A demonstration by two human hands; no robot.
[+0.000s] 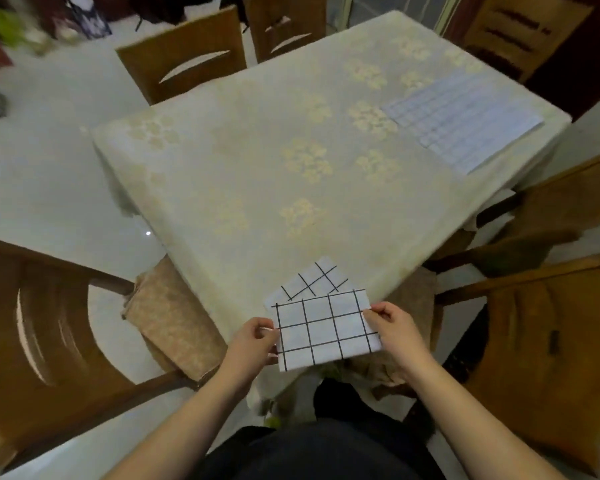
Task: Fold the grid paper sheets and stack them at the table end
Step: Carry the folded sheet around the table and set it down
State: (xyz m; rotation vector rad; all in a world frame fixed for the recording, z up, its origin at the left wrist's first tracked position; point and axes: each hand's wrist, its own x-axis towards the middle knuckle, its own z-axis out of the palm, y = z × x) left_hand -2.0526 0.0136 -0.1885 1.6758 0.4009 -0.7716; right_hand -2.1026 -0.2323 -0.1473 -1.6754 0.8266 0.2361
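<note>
A folded white grid paper sheet (326, 329) with black lines is held just above the near corner of the table (243, 161). My left hand (253, 344) pinches its left edge and my right hand (392, 327) pinches its right edge. Under and behind it another folded grid sheet (310, 280) lies on the tablecloth at the table's near end. A pile of flat, unfolded grid sheets (465, 119) lies at the far right side of the table.
The table wears a pale cloth with flower patterns. Wooden chairs surround it: one at near left (49, 327), two at the right (548, 337), three at the far side (184, 60). A glossy white floor lies to the left.
</note>
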